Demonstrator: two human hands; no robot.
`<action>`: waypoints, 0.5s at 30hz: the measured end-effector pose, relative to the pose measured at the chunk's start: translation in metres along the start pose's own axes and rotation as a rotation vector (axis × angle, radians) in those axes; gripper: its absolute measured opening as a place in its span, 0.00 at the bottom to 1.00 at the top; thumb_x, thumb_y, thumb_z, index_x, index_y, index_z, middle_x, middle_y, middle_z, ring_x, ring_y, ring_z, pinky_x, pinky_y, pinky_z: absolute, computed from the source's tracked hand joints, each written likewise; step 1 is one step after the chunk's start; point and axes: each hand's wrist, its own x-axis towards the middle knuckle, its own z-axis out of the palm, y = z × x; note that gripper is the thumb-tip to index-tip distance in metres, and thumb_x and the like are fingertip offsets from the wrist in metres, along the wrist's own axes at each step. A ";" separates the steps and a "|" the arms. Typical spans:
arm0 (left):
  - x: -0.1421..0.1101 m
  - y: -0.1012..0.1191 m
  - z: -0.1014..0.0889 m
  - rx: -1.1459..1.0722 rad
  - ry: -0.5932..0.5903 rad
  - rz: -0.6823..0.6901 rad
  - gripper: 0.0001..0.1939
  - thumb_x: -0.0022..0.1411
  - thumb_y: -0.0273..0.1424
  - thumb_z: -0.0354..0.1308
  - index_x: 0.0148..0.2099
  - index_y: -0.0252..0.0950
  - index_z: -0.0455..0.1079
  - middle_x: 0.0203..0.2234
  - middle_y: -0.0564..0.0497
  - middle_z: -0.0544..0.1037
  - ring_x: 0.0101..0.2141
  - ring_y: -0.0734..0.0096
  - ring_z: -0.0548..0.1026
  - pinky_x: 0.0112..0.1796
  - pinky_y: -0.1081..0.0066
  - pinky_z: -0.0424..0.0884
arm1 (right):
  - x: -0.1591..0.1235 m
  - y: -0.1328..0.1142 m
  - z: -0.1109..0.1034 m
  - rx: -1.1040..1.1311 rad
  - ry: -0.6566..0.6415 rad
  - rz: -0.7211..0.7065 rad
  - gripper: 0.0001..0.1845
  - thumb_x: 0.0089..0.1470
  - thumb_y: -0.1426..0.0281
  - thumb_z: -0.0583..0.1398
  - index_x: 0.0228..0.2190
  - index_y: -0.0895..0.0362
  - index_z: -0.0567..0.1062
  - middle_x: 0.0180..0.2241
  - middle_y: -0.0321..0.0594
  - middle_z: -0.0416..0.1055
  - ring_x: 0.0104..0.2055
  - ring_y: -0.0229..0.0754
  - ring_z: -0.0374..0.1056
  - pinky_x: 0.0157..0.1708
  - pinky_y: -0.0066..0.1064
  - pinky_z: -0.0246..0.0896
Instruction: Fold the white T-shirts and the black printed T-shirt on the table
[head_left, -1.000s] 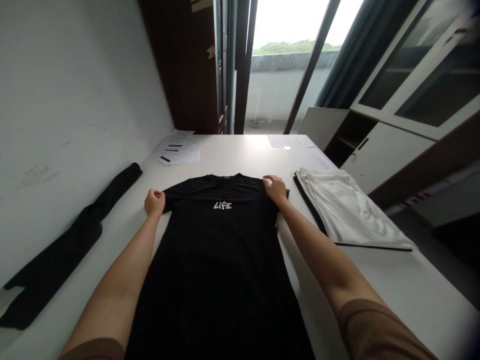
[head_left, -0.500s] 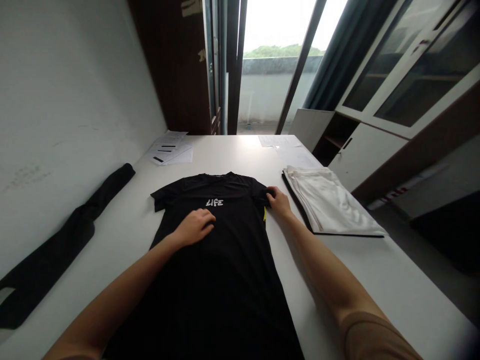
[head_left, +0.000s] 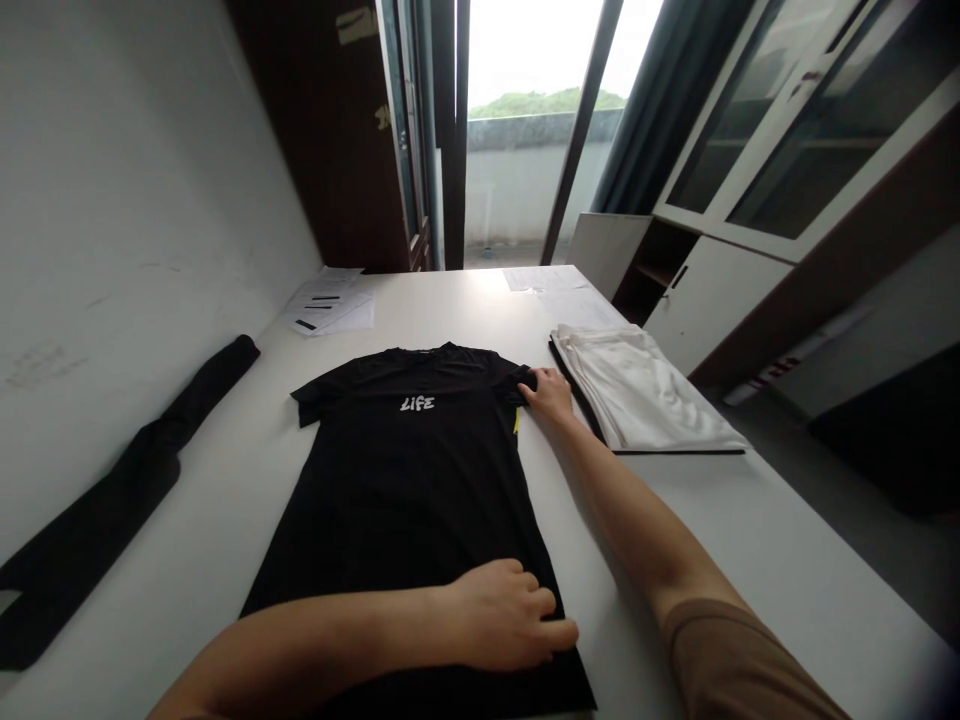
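Note:
A black T-shirt [head_left: 405, 480] with a small white print on its chest lies spread on the white table, its neck at the far end. My right hand [head_left: 549, 394] pinches the T-shirt's right sleeve at the edge. Low over the right side of the shirt, close to the hem, is my left hand [head_left: 510, 615]. Its fingers are bent and the thumb stands apart from them, with no cloth visibly gripped. The left forearm covers part of the shirt's lower half. A bit of yellow shows beside the shirt under the right sleeve.
Folded white cloth [head_left: 645, 390] on a black layer lies right of the shirt. A long dark cloth item [head_left: 142, 480] lies along the left wall. Papers [head_left: 330, 305] rest at the table's far left, more sheets [head_left: 562, 295] at the far right. White cabinets [head_left: 727, 290] stand beyond.
My left hand has moved from the shirt's chest down and right, near the hem. My right hand stays at the sleeve. The view has shifted slightly.

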 end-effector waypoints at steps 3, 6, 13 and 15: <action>0.003 0.003 -0.007 0.036 0.021 0.017 0.06 0.72 0.35 0.57 0.48 0.40 0.69 0.34 0.50 0.77 0.32 0.66 0.74 0.30 0.64 0.66 | -0.001 -0.001 0.003 0.069 0.002 -0.060 0.18 0.59 0.65 0.61 0.50 0.56 0.76 0.50 0.52 0.72 0.53 0.56 0.65 0.55 0.41 0.58; 0.000 0.000 -0.018 0.114 0.094 0.062 0.05 0.73 0.28 0.53 0.44 0.39 0.70 0.43 0.46 0.77 0.42 0.64 0.75 0.38 0.64 0.67 | -0.001 0.002 0.006 0.146 0.056 -0.114 0.14 0.57 0.69 0.59 0.45 0.56 0.75 0.45 0.50 0.73 0.49 0.55 0.66 0.52 0.41 0.60; -0.017 -0.006 -0.013 0.047 0.157 0.119 0.08 0.73 0.30 0.51 0.46 0.36 0.72 0.49 0.47 0.77 0.56 0.62 0.70 0.60 0.60 0.60 | 0.001 0.004 0.008 0.267 0.134 -0.094 0.08 0.56 0.67 0.57 0.38 0.55 0.71 0.38 0.48 0.73 0.43 0.53 0.66 0.47 0.41 0.61; -0.019 -0.003 -0.008 0.031 0.166 0.093 0.09 0.71 0.29 0.53 0.50 0.37 0.72 0.43 0.49 0.78 0.53 0.63 0.71 0.63 0.57 0.57 | 0.000 0.003 0.007 0.378 0.136 -0.029 0.10 0.58 0.64 0.56 0.40 0.54 0.70 0.35 0.46 0.73 0.40 0.52 0.67 0.44 0.40 0.62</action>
